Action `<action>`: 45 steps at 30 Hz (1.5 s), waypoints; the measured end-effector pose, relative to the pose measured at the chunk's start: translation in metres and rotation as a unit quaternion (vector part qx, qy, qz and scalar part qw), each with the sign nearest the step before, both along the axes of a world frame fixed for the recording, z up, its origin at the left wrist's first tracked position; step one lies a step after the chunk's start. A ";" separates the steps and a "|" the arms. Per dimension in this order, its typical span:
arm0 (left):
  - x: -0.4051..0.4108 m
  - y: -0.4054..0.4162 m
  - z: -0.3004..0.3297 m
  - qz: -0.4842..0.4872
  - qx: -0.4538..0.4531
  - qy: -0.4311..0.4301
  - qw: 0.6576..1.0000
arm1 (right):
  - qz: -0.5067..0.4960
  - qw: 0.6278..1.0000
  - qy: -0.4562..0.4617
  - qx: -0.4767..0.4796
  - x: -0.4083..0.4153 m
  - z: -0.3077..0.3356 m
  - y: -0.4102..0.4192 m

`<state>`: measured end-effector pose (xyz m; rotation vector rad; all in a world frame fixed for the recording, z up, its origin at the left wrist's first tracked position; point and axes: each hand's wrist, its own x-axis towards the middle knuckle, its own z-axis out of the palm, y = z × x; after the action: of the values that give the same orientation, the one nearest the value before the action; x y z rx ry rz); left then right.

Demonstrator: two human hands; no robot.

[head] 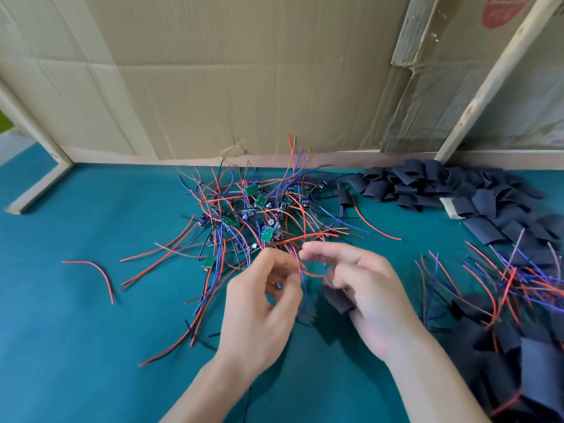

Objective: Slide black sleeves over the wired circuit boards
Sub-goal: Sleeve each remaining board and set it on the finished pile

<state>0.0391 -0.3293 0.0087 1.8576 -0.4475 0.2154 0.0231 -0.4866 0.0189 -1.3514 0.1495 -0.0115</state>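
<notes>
- Nearest the camera, on the right, a heap of boards already sleeved point(503, 325) lies on the teal mat point(76, 331); its loose leads reach toward the working hands, so I judge a careless pull could drag finished pieces along.
- Just above the mat's middle, the right hand point(366, 294) curls round a black sleeve point(337, 297), while the left hand point(262, 300) pinches red and blue wires point(300, 270); the board on those wires is hidden by the fingers.
- Risk here: stray leads may miss the sleeve's mouth and bunch up, or the pinched wires may still be snagged in the tangle behind.
- Beyond the hands, the pile of unsleeved circuit boards point(262, 215) is a knot of wires; tugging one could lift several or strain a solder joint.
- Farther right, empty sleeves point(412, 184) lie heaped.
- Farthest back, the cardboard wall point(213, 71) carries a red round label point(503, 10), cut off and too blurred to read.
</notes>
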 end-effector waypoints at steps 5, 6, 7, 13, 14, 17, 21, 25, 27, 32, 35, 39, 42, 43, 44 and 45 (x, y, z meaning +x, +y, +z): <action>0.012 0.004 -0.005 0.015 -0.077 0.159 0.984 | 0.045 0.973 -0.056 0.221 -0.002 0.003 -0.011; 0.012 0.005 -0.004 -0.004 -0.101 0.185 0.977 | 0.071 0.970 -0.064 0.224 -0.003 0.003 -0.012; 0.012 0.003 -0.001 -0.028 -0.138 0.219 0.966 | 0.107 0.970 -0.067 0.207 -0.005 0.003 -0.012; 0.021 0.009 0.011 -0.116 -0.350 0.408 0.836 | 0.362 0.931 -0.029 0.035 -0.011 0.002 -0.004; 0.022 0.011 0.011 -0.131 -0.323 0.405 0.845 | 0.381 0.924 -0.023 0.026 -0.012 0.003 -0.003; 0.018 0.009 0.009 -0.158 -0.268 0.390 0.867 | 0.380 0.925 -0.001 0.020 -0.012 0.004 -0.010; 0.019 0.007 0.006 -0.117 -0.245 0.353 0.895 | 0.182 0.982 0.003 0.048 -0.010 0.005 -0.031; 0.011 0.001 0.005 -0.139 -0.170 0.299 0.929 | -0.078 0.995 -0.053 0.018 -0.008 0.003 -0.023; 0.005 -0.004 0.004 -0.150 -0.116 0.267 0.945 | -0.136 0.985 -0.073 -0.083 -0.010 -0.001 -0.007; 0.002 -0.002 0.006 -0.131 -0.065 0.240 0.960 | -0.209 0.957 -0.106 -0.168 -0.019 -0.005 0.025; 0.003 -0.003 0.006 -0.118 -0.071 0.254 0.957 | -0.168 0.972 -0.093 -0.132 -0.025 -0.003 0.026; -0.002 -0.006 0.009 -0.124 -0.107 0.244 0.956 | -0.083 0.995 -0.052 -0.012 -0.027 0.001 0.015; -0.005 -0.004 0.011 -0.142 -0.098 0.230 0.958 | -0.023 0.998 -0.044 0.028 -0.027 0.001 0.013; -0.004 -0.004 0.011 -0.148 -0.094 0.232 0.957 | -0.015 0.999 -0.043 0.030 -0.028 0.000 0.012; -0.004 -0.004 0.011 -0.154 -0.092 0.236 0.955 | -0.014 0.999 -0.040 0.030 -0.028 0.000 0.011; -0.004 -0.005 0.011 -0.161 -0.092 0.239 0.953 | -0.016 0.999 -0.037 0.029 -0.028 0.001 0.010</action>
<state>0.0349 -0.3342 0.0201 1.5578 -0.3686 -0.3965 -0.0049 -0.4770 0.0196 -1.2895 0.1093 -0.0838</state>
